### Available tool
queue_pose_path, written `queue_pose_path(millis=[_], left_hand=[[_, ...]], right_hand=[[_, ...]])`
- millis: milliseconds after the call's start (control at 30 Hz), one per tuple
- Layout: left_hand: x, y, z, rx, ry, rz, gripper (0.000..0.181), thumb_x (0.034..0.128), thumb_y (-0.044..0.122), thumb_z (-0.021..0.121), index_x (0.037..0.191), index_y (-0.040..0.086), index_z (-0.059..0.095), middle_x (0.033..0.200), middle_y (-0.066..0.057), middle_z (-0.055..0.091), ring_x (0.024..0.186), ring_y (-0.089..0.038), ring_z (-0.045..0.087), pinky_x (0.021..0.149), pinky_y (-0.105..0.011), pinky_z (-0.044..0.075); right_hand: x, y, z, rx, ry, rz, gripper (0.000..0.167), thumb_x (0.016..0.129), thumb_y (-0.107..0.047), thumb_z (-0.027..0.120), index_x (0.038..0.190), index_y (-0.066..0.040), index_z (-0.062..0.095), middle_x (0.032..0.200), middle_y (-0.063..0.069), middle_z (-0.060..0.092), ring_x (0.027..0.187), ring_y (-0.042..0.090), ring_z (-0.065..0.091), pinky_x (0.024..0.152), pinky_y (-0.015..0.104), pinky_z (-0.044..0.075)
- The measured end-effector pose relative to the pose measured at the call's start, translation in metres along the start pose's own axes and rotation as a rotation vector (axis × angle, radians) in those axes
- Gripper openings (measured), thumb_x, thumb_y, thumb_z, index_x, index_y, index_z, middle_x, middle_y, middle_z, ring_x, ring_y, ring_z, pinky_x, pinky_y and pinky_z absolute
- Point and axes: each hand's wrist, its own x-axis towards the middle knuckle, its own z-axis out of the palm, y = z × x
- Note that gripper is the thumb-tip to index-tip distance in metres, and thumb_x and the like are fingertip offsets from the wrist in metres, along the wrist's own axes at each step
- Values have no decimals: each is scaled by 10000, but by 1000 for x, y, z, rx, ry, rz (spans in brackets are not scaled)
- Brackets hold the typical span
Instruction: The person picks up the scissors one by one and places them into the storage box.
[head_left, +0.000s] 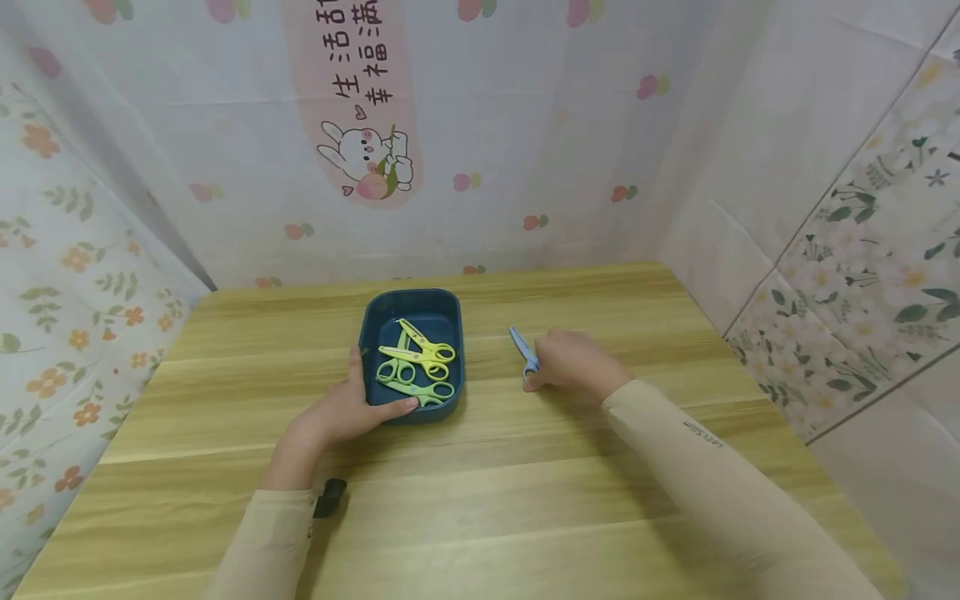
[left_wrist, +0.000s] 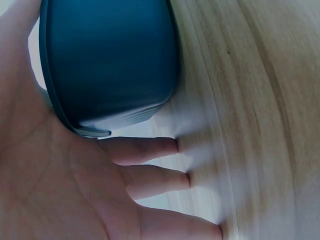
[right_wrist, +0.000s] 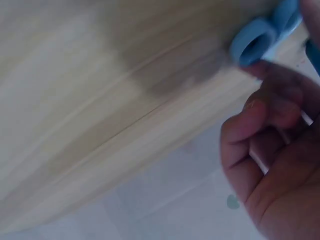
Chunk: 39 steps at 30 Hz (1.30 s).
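A dark blue box [head_left: 411,417] holds several yellow scissors [head_left: 427,357] and green scissors [head_left: 423,390]. My left hand [head_left: 348,408] rests around the box's near left corner, its thumb over the near rim. In the left wrist view, straight fingers [left_wrist: 157,181] reach down to the table below the box wall. Right of the box, my right hand [head_left: 573,362] pinches blue scissors [head_left: 522,343] by the handles, blades pointing away. The right wrist view shows one handle loop [right_wrist: 254,42] at the fingertips; the rest of the scissors is partly out of frame.
The wood-grain table [head_left: 465,517] meets a printed curtain [head_left: 487,150] at its back edge. Patterned panels stand at left and right. A small black device [head_left: 330,497] is worn at the left wrist.
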Motion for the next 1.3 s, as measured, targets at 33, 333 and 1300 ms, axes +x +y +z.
queue_pose_path(millis=[33,333,1300], left_hand=[[0,0,0,4,2,1,1494,846,842,663,1620,22,-317,1699,-421,156,1561,-575,299,1241,-665,340],[-1,0,3,-13,-5,0,1490,847,834,670,1620,45,-329,1705,-408,166,1569,-567,289,1246,-660,336],[-2,2,1,0,8,-2,1478,853,831,667,1628,34,-307,1685,-424,206,1553,-563,329,1240,-653,351]], right_hand=[[5,-3,-1,11,5,29,441,868,-436,889,665,-189,585,652,-75,446,609,110,393,583,293,347],[38,-19,-8,-17,38,147,481,858,-440,902,712,-143,553,753,-17,479,704,157,453,622,329,408],[43,-14,-5,41,37,173,473,855,-484,891,764,-134,586,714,-29,479,677,145,447,603,303,380]])
